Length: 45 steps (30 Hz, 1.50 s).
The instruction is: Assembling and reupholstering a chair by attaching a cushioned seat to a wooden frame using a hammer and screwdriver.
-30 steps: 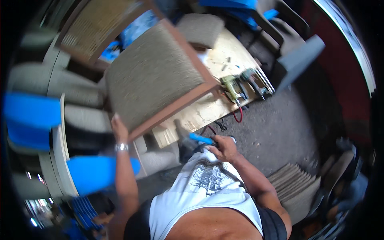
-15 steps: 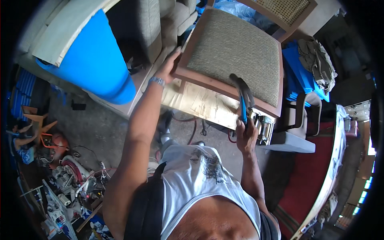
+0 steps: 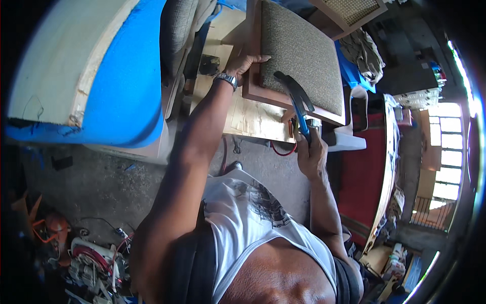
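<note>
A chair with a grey-brown woven seat and a brown wooden frame lies in front of me on a wooden worktop. My left hand, with a watch at the wrist, grips the frame's left side near the front corner. One digit lies over the seat's edge, while its other fingers are partly hidden. My right hand is closed around the blue handle of a claw hammer. The hammer's dark head is over the front part of the seat. Behind my right hand, a metal item on the worktop is mostly hidden.
Blue foam with a pale board edge fills the upper left, beside grey upholstery. The chair's caned back rises at the far right. A red panel stands right. Machinery and hoses lie on the floor lower left.
My left hand has shifted along the chair's left side, and a digit now reaches over the seat edge. The hammer stays in my right hand. The whole view has swung.
</note>
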{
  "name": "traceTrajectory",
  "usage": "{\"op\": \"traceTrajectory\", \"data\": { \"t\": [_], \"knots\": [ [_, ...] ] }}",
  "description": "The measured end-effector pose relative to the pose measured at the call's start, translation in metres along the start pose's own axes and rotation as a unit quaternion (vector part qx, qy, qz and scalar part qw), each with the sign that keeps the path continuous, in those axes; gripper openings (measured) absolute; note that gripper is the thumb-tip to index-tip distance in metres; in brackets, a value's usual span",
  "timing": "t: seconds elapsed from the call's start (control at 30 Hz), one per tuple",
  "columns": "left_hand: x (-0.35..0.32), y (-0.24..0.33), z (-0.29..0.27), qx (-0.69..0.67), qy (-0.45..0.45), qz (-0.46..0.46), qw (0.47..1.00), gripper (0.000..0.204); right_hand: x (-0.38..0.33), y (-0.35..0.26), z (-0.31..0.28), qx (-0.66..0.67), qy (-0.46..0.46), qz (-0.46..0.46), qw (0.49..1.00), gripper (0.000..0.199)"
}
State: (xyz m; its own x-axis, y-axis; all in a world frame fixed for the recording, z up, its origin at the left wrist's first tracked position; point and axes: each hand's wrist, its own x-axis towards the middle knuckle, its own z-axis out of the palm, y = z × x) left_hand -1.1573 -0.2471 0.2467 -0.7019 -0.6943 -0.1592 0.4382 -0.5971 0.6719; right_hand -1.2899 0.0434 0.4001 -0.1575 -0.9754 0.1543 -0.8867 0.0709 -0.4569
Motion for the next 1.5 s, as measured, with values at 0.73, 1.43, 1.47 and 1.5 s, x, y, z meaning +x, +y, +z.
{"op": "traceTrajectory", "data": {
  "t": [0.73, 1.43, 1.47, 1.5],
  "knots": [
    [0.025, -0.006, -0.02, 0.096, -0.036, 0.038, 0.994, 0.059, 0.019, -0.047, 0.018, -0.269, -0.012, 0.045, 0.962, 0.028],
    [-0.04, 0.027, 0.037, 0.025, 0.059, 0.016, 0.998, 0.067, -0.013, -0.102, -0.014, -0.142, 0.086, -0.09, 0.982, 0.029],
    [-0.041, 0.029, 0.043, 0.078, 0.09, 0.032, 0.992, 0.065, -0.016, -0.076, -0.008, -0.232, 0.0, 0.021, 0.972, 0.03],
    [-0.047, 0.025, 0.049, 0.13, 0.117, 0.043, 0.984, 0.063, -0.017, -0.051, -0.003, -0.211, 0.015, 0.041, 0.977, 0.031]
  ]
}}
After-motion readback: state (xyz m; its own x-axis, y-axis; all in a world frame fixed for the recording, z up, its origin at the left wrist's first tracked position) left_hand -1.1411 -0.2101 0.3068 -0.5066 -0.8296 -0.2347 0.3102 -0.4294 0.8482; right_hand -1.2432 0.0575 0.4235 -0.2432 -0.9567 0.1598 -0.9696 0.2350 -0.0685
